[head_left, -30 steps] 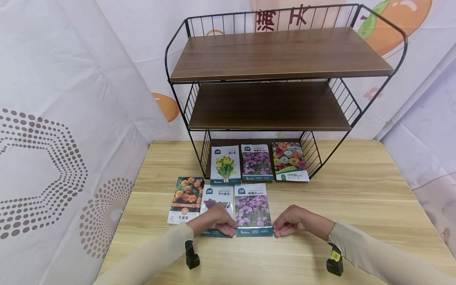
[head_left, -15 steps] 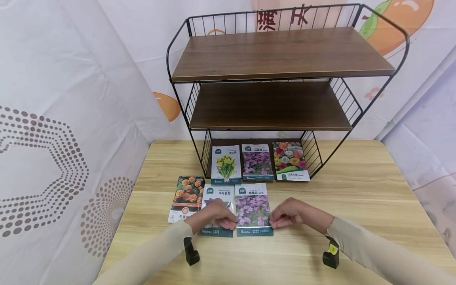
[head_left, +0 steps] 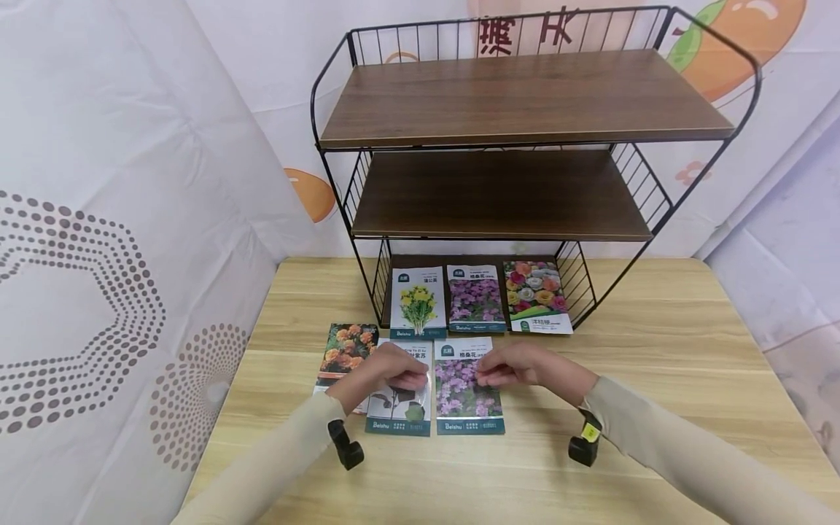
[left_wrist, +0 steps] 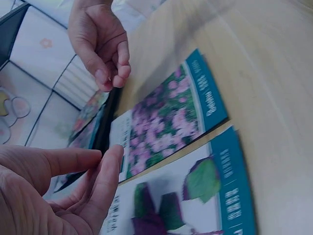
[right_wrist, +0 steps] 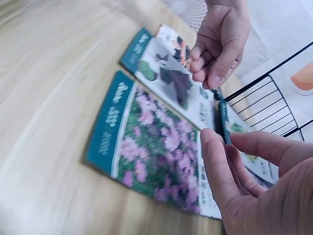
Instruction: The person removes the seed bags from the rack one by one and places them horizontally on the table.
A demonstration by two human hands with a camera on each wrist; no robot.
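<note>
My left hand (head_left: 394,366) hovers over a seed packet with purple and green leaves (head_left: 397,408), covering part of its picture. In the left wrist view, the left hand's loosely bent fingers (left_wrist: 105,183) hold nothing. Over the right side of a pink-flower seed packet (head_left: 459,394) hangs my right hand (head_left: 515,364). The right wrist view shows its fingers (right_wrist: 220,166) relaxed, with nothing between them. Both packets lie flat and side by side on the table, a thin gap between them. An orange-flower packet (head_left: 344,350) lies to their left, partly behind the left hand and sleeve.
A black wire shelf rack (head_left: 512,138) with brown boards stands behind. On its lowest board lean a yellow-flower packet (head_left: 418,302), another pink-flower packet (head_left: 476,299) and a mixed-colour flower packet (head_left: 537,297). The wooden table (head_left: 656,364) extends to both sides.
Both hands have left the lower edges of the two front packets and moved up and away toward the rack. The packets have stayed nearly in place.
</note>
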